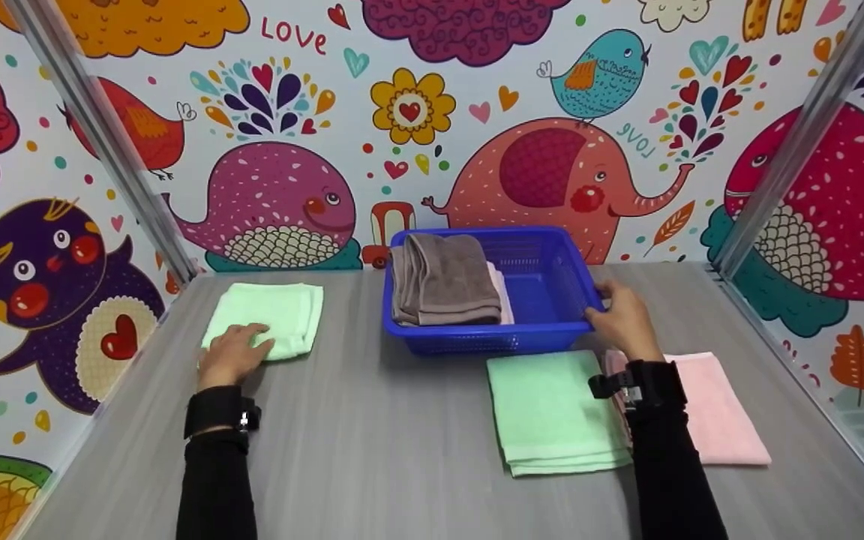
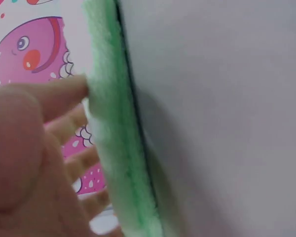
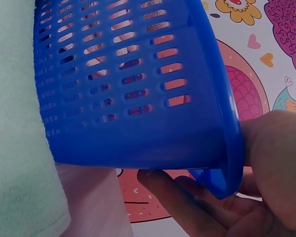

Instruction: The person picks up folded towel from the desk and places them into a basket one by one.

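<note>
On the left of the table lies a folded pale green towel (image 1: 278, 304). My left hand (image 1: 233, 354) rests on its near left part with relaxed fingers. The left wrist view shows the thumb and fingers against the upper face of the towel (image 2: 113, 133). My right hand (image 1: 625, 321) grips the right rim of a blue plastic basket (image 1: 488, 343). In the right wrist view, the thumb and fingers of the hand (image 3: 274, 163) are around the rim corner of the basket (image 3: 138, 148). Inside the basket's left half, a folded grey-brown towel (image 1: 454, 277) stands beside a light pink towel (image 1: 505, 296).
In front of the basket lies a second folded green towel (image 1: 556, 412). A folded pink towel (image 1: 724, 412) sits to its right, partly hidden by my right forearm. Cartoon-printed walls (image 1: 409, 180) enclose the back and sides, with metal posts (image 1: 117, 150) at the corners.
</note>
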A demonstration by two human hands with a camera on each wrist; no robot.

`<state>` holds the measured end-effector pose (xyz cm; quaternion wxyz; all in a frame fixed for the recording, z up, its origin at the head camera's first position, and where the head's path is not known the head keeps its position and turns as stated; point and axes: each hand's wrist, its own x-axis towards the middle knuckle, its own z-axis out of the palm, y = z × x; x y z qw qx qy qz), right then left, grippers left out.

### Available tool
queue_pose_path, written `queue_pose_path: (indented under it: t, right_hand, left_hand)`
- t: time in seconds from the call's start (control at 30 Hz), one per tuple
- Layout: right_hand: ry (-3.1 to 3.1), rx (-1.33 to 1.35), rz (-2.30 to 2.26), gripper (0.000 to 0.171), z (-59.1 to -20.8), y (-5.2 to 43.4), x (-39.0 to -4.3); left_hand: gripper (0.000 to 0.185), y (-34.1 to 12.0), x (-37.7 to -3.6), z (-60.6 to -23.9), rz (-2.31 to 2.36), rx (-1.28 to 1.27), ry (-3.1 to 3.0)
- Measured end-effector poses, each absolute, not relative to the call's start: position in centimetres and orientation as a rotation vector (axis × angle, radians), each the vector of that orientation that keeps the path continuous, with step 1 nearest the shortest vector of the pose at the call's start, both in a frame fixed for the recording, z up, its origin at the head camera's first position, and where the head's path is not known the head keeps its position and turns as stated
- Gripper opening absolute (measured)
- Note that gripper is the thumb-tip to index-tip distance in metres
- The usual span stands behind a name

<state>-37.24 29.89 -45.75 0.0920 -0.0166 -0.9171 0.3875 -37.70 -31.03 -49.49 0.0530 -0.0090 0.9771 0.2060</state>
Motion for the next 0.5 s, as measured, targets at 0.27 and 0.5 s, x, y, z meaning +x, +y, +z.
queue_pose_path:
  t: [0.27,0.5]
  right_hand:
    - [-2.725,-0.054,1.168,0.049,-45.8,30.1,-37.1]
    - [-2.746,-0.065,1.185,0.048,-45.9,30.1,-37.2]
  left_hand:
    - [0.045,-30.6,-37.1,-48.4,0.546,-0.025,2.897]
    - [0.047,-30.0,-35.2,-48.2,0.553,0.053,2.814]
